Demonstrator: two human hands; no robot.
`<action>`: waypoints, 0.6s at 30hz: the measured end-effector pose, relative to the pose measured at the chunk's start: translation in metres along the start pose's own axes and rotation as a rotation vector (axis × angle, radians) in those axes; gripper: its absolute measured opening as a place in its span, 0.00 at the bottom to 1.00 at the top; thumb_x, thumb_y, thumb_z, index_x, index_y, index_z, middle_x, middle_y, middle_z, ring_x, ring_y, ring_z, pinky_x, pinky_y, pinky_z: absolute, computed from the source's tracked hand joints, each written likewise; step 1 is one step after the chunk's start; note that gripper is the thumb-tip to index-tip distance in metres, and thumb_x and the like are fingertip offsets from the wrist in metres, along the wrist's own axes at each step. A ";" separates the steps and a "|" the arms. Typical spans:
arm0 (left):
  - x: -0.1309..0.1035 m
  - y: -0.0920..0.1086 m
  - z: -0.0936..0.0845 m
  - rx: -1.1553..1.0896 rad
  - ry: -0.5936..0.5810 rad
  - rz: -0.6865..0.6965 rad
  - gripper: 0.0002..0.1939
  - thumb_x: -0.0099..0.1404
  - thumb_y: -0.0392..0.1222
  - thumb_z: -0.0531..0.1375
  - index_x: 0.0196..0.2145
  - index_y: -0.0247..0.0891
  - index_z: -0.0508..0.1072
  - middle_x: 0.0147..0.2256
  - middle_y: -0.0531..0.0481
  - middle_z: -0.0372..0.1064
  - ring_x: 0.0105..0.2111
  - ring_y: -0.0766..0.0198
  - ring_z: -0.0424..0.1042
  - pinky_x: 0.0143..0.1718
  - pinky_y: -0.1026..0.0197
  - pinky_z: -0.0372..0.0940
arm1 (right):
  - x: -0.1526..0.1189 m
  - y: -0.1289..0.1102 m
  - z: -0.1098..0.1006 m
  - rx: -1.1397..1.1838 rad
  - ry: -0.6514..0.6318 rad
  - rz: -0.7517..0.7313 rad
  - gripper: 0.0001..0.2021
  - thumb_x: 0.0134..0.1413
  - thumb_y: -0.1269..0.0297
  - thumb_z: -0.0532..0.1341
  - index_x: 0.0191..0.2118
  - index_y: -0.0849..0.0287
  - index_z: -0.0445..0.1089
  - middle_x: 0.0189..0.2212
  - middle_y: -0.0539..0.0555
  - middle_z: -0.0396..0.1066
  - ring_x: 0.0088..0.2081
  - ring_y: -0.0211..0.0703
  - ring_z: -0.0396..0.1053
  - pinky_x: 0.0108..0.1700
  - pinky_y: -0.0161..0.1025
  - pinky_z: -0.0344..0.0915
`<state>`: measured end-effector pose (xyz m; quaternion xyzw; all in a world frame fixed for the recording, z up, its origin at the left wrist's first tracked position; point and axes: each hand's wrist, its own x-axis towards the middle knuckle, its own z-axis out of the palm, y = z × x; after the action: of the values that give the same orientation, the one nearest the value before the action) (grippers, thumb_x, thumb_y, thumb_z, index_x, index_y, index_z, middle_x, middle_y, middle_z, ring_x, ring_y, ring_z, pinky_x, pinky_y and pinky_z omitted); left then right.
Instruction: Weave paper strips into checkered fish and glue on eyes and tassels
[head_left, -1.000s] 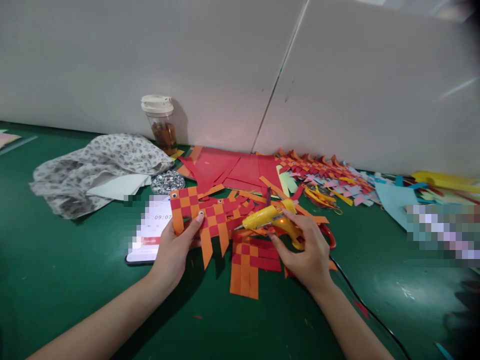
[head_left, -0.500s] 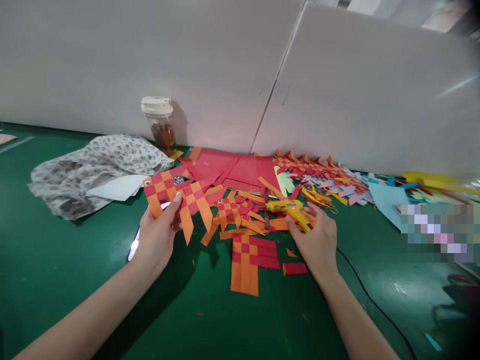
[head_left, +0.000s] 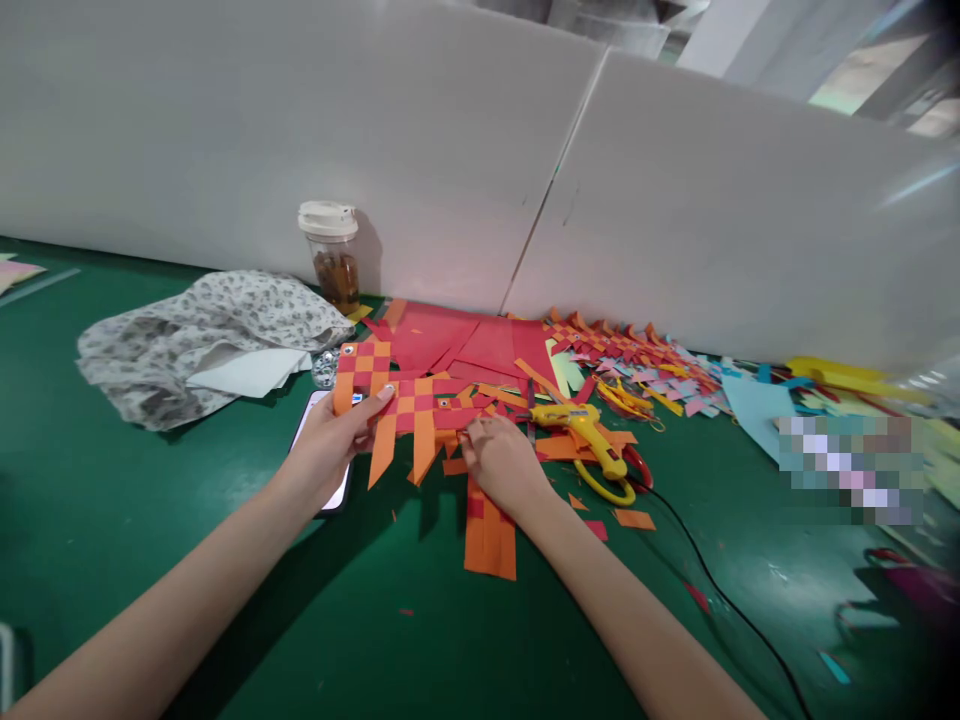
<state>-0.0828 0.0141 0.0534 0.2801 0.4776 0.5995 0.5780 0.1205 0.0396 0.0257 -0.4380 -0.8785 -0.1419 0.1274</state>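
My left hand (head_left: 334, 445) is closed on a woven paper fish (head_left: 405, 405) of red and orange strips, with a round eye at its left end and orange strips hanging down. Its thumb presses on top of the weave. My right hand (head_left: 502, 462) is at the fish's right end, fingers curled in; what they pinch, if anything, is hidden. Beneath that wrist lies another woven red-orange piece (head_left: 489, 545), partly covered. A yellow glue gun (head_left: 581, 425) lies just right of my right hand, over scissors (head_left: 611, 492) with yellow and red handles.
A lidded cup (head_left: 335, 265) stands by the wall beside a patterned cloth (head_left: 217, 335). Under my left hand lies a phone (head_left: 336, 497). Red paper sheets (head_left: 480, 345), a pile of woven fish (head_left: 600, 335) and yellow rubber bands (head_left: 626, 398) lie behind. The glue gun's cord (head_left: 701, 550) runs right.
My right hand has left the glue gun and moved left to the fish's right end. My left hand has shifted right with the fish. The scissors' handles now show.
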 end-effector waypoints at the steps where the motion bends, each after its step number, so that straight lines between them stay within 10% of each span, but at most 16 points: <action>1: 0.000 0.002 0.000 0.002 0.000 0.004 0.13 0.49 0.43 0.71 0.30 0.37 0.73 0.21 0.59 0.67 0.18 0.75 0.64 0.19 0.72 0.60 | 0.003 0.001 0.001 -0.003 0.002 -0.008 0.10 0.54 0.75 0.55 0.41 0.64 0.70 0.25 0.57 0.75 0.29 0.46 0.71 0.41 0.42 0.66; 6: -0.002 0.011 -0.002 -0.018 0.025 0.003 0.14 0.49 0.42 0.71 0.31 0.37 0.73 0.24 0.57 0.70 0.20 0.74 0.67 0.20 0.72 0.60 | -0.002 0.004 -0.012 -0.008 0.067 -0.065 0.11 0.52 0.78 0.55 0.40 0.65 0.71 0.28 0.57 0.75 0.33 0.46 0.71 0.42 0.42 0.64; 11: 0.000 0.016 -0.007 -0.026 0.043 0.031 0.15 0.50 0.42 0.70 0.36 0.37 0.74 0.29 0.53 0.73 0.24 0.70 0.70 0.25 0.69 0.65 | -0.035 -0.018 -0.036 -0.023 0.400 -0.296 0.11 0.60 0.75 0.53 0.38 0.62 0.72 0.32 0.55 0.76 0.34 0.43 0.70 0.49 0.44 0.63; 18: -0.001 0.005 -0.003 0.122 -0.011 0.035 0.14 0.50 0.44 0.70 0.27 0.37 0.70 0.18 0.59 0.63 0.16 0.74 0.62 0.16 0.72 0.58 | -0.090 -0.037 -0.038 0.025 0.283 -0.345 0.15 0.57 0.78 0.51 0.38 0.67 0.75 0.36 0.60 0.78 0.38 0.46 0.75 0.43 0.42 0.70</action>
<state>-0.0878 0.0131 0.0570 0.3261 0.5052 0.5777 0.5520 0.1476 -0.0614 0.0243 -0.2555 -0.9154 -0.2108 0.2287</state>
